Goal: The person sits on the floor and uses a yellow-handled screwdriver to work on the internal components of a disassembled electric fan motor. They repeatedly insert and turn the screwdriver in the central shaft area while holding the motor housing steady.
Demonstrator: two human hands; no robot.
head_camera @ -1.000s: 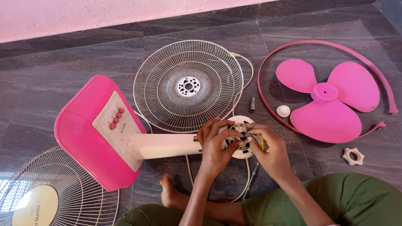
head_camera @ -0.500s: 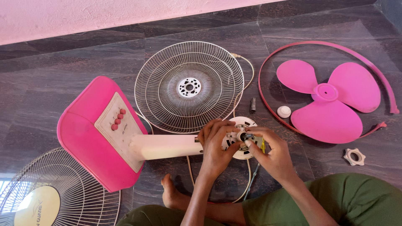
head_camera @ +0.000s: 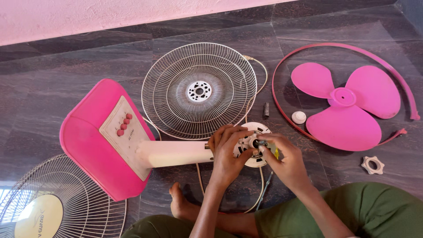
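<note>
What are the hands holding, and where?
The left hand grips the round white fan motor head at its rim; the right hand pinches a small part, too hidden to tell.

light: bright, even daylight | shadows: soft | focus: sharp | edges: slightly bowed

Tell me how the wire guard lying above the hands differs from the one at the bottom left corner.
The upper wire guard has an open white hub with holes; the lower-left wire guard has a solid cream badge at its centre. The upper one lies wholly in view; the lower-left one is cut off by the picture's edge. Both are round, pale wire grilles lying flat on the dark floor.
</note>
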